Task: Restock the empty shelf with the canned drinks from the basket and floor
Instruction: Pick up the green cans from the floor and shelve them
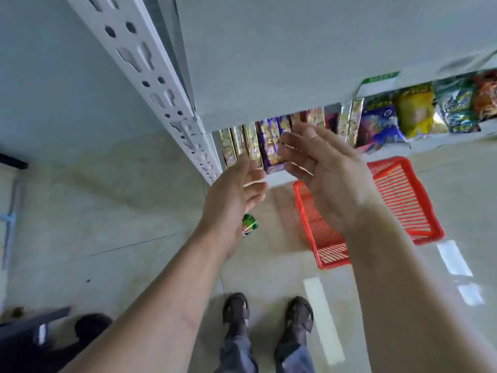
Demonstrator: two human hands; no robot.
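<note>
Hands — left hand (233, 192) and right hand (326, 173) — hover loose-fingered, holding nothing, above red basket (398, 205) and green can (249, 224).

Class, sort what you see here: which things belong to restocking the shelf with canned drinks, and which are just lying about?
Part of the job:
- green can on the floor
- red basket
- white shelf
- left hand and right hand, both holding nothing

Just lying about:
- snack packets on the lower shelf
- dark bag on the floor
</note>
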